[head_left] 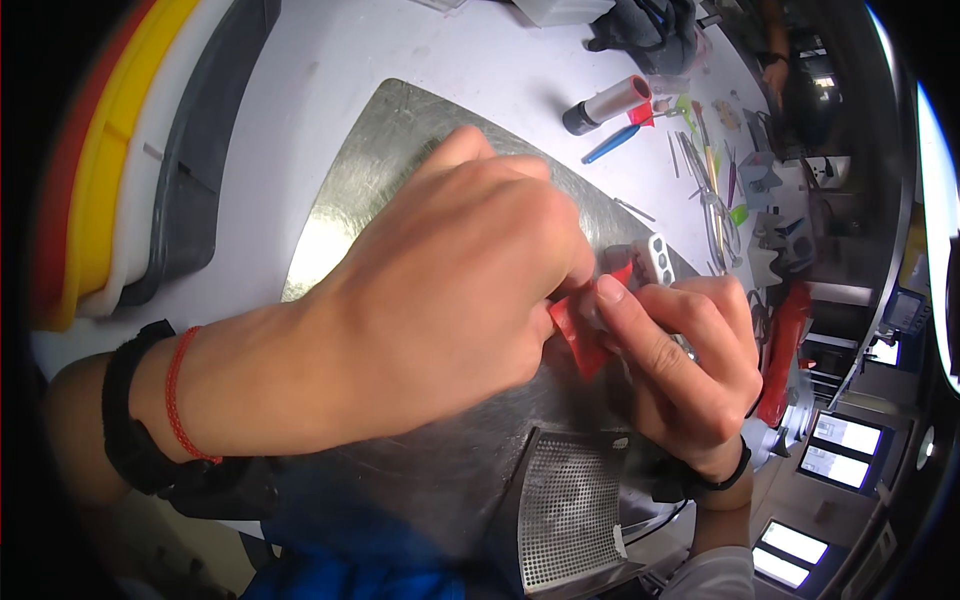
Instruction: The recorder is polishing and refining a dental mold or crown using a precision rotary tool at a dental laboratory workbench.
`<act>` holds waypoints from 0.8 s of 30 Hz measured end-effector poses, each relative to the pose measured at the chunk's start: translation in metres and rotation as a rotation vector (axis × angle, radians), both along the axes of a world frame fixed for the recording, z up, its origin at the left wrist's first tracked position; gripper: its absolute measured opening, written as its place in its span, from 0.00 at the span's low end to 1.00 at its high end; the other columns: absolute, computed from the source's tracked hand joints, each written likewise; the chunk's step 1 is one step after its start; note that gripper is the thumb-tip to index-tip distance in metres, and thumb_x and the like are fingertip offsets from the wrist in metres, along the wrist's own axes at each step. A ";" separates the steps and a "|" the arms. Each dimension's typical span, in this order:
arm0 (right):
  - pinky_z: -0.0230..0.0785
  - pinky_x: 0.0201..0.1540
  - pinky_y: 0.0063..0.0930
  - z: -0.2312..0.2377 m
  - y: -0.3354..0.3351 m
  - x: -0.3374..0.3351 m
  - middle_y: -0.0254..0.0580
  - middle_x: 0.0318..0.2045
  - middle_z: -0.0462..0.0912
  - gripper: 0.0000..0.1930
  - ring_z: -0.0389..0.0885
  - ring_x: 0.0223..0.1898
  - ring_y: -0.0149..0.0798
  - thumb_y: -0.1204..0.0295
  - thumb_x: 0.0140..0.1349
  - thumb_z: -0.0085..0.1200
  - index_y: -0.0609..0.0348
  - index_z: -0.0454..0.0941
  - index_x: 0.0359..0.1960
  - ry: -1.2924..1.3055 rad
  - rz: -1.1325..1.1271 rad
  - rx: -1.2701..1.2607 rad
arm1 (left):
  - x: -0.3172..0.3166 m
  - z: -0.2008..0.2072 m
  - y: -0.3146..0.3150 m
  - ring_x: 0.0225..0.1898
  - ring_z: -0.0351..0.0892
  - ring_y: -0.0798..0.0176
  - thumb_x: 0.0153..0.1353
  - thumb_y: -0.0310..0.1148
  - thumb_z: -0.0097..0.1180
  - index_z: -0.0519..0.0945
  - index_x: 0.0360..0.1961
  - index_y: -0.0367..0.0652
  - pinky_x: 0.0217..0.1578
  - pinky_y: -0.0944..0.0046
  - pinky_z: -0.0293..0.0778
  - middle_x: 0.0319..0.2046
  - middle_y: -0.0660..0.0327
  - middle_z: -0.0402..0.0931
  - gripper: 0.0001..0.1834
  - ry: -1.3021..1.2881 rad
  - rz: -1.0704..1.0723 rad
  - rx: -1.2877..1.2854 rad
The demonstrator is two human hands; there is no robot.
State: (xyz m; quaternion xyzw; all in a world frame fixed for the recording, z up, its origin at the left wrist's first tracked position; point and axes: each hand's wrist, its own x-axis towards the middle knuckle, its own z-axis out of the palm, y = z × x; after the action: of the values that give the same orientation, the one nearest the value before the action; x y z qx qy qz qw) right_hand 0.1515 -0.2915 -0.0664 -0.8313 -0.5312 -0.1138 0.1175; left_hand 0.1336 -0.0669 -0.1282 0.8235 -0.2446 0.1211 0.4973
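Note:
My left hand (450, 270) reaches across the middle over a metal plate (375, 150), its fingers curled and closed on the left edge of a small, bent red sheet (583, 338). From the other side, my right hand (690, 345) pinches the same red sheet between thumb and fingers. A pale, rounded bit (590, 308) shows beside my right thumb; I cannot make out what it is. Just beyond my right fingers stands a white block with several round holes (656, 259). Part of the red sheet is hidden behind the fingers.
Nested red, yellow, white and dark grey trays (120, 160) stand at the left. Beyond the plate lie a capped tube (608, 105), a blue-handled tool (612, 144) and dark gloves (650, 35). Slim tools (712, 190) crowd the right. A perforated metal panel (570, 510) sits near me.

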 end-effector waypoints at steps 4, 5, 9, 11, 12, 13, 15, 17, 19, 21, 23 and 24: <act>0.70 0.33 0.28 -0.005 0.003 -0.007 0.42 0.34 0.82 0.30 0.73 0.31 0.38 0.79 0.39 0.62 0.63 0.87 0.51 -0.113 -0.039 0.044 | 0.000 0.003 0.000 0.34 0.74 0.59 0.44 0.20 0.64 0.84 0.25 0.41 0.42 0.60 0.61 0.25 0.64 0.79 0.05 0.006 -0.003 0.014; 0.70 0.33 0.28 -0.006 0.003 -0.006 0.42 0.34 0.82 0.30 0.73 0.31 0.38 0.79 0.39 0.62 0.63 0.87 0.51 -0.123 -0.040 0.047 | 0.001 0.005 0.001 0.34 0.74 0.59 0.44 0.20 0.64 0.84 0.25 0.41 0.42 0.60 0.61 0.25 0.64 0.79 0.05 -0.004 -0.003 0.016; 0.71 0.35 0.29 0.004 0.001 -0.001 0.40 0.35 0.82 0.29 0.74 0.33 0.38 0.80 0.40 0.62 0.63 0.87 0.52 0.001 -0.011 0.037 | -0.001 0.012 0.005 0.33 0.74 0.59 0.44 0.21 0.66 0.84 0.24 0.41 0.42 0.60 0.61 0.25 0.63 0.78 0.05 0.024 -0.020 0.121; 0.71 0.35 0.29 0.011 0.003 0.002 0.40 0.35 0.82 0.29 0.74 0.33 0.38 0.81 0.41 0.62 0.61 0.87 0.53 0.125 0.010 -0.017 | -0.001 0.010 0.006 0.33 0.74 0.59 0.44 0.22 0.66 0.84 0.24 0.41 0.42 0.60 0.61 0.25 0.63 0.78 0.04 0.023 -0.021 0.154; 0.71 0.35 0.29 0.011 0.002 0.000 0.40 0.36 0.82 0.30 0.73 0.33 0.39 0.82 0.41 0.62 0.60 0.87 0.53 0.112 -0.004 -0.021 | 0.000 0.007 0.004 0.34 0.74 0.59 0.44 0.22 0.66 0.84 0.24 0.41 0.42 0.60 0.61 0.24 0.63 0.78 0.04 0.013 -0.026 0.100; 0.71 0.35 0.29 0.010 0.002 -0.001 0.40 0.36 0.82 0.30 0.73 0.33 0.39 0.82 0.41 0.62 0.60 0.87 0.53 0.105 -0.001 -0.016 | 0.000 0.008 0.001 0.34 0.75 0.59 0.44 0.22 0.67 0.84 0.24 0.41 0.42 0.60 0.62 0.24 0.63 0.78 0.04 0.004 -0.030 0.044; 0.71 0.35 0.28 0.004 0.002 -0.006 0.40 0.36 0.82 0.31 0.73 0.33 0.39 0.82 0.41 0.62 0.60 0.86 0.54 0.000 -0.025 0.017 | -0.001 0.010 0.001 0.34 0.75 0.60 0.45 0.22 0.67 0.84 0.24 0.41 0.42 0.60 0.62 0.24 0.63 0.78 0.04 -0.012 -0.011 0.078; 0.71 0.35 0.28 0.001 0.003 -0.010 0.39 0.36 0.81 0.31 0.73 0.32 0.39 0.81 0.41 0.62 0.61 0.86 0.54 -0.044 -0.054 0.031 | 0.000 0.011 0.003 0.34 0.75 0.59 0.46 0.23 0.67 0.85 0.23 0.42 0.43 0.60 0.62 0.24 0.63 0.78 0.03 -0.002 -0.022 0.073; 0.71 0.34 0.29 0.002 0.003 -0.007 0.39 0.35 0.81 0.31 0.73 0.32 0.39 0.81 0.41 0.62 0.61 0.86 0.54 -0.025 -0.043 0.018 | 0.000 0.012 0.005 0.35 0.76 0.57 0.44 0.23 0.65 0.85 0.22 0.42 0.44 0.57 0.63 0.24 0.62 0.79 0.02 0.023 -0.036 0.088; 0.72 0.34 0.28 0.008 0.003 -0.002 0.38 0.36 0.81 0.31 0.73 0.32 0.39 0.81 0.41 0.62 0.61 0.85 0.55 0.047 -0.012 0.000 | 0.001 0.013 0.004 0.36 0.78 0.55 0.43 0.24 0.64 0.84 0.21 0.41 0.46 0.55 0.64 0.24 0.60 0.79 0.01 0.051 -0.041 0.102; 0.72 0.33 0.28 0.011 0.003 0.000 0.38 0.35 0.81 0.31 0.73 0.32 0.38 0.81 0.41 0.62 0.60 0.85 0.55 0.095 0.022 -0.024 | -0.003 0.014 0.007 0.36 0.75 0.61 0.46 0.24 0.66 0.85 0.24 0.44 0.44 0.60 0.62 0.25 0.66 0.78 0.03 0.022 -0.033 0.147; 0.72 0.33 0.28 0.012 0.002 0.001 0.38 0.35 0.81 0.31 0.73 0.32 0.38 0.81 0.41 0.62 0.60 0.85 0.55 0.093 0.027 -0.020 | -0.002 0.013 0.007 0.36 0.75 0.61 0.46 0.24 0.66 0.85 0.24 0.44 0.44 0.60 0.62 0.25 0.66 0.78 0.03 0.020 -0.027 0.151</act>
State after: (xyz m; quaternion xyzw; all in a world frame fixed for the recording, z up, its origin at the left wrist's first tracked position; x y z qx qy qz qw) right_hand 0.1525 -0.2896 -0.0540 -0.8295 -0.5376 -0.0683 0.1352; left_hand 0.1311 -0.0599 -0.1152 0.8565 -0.2593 0.0871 0.4378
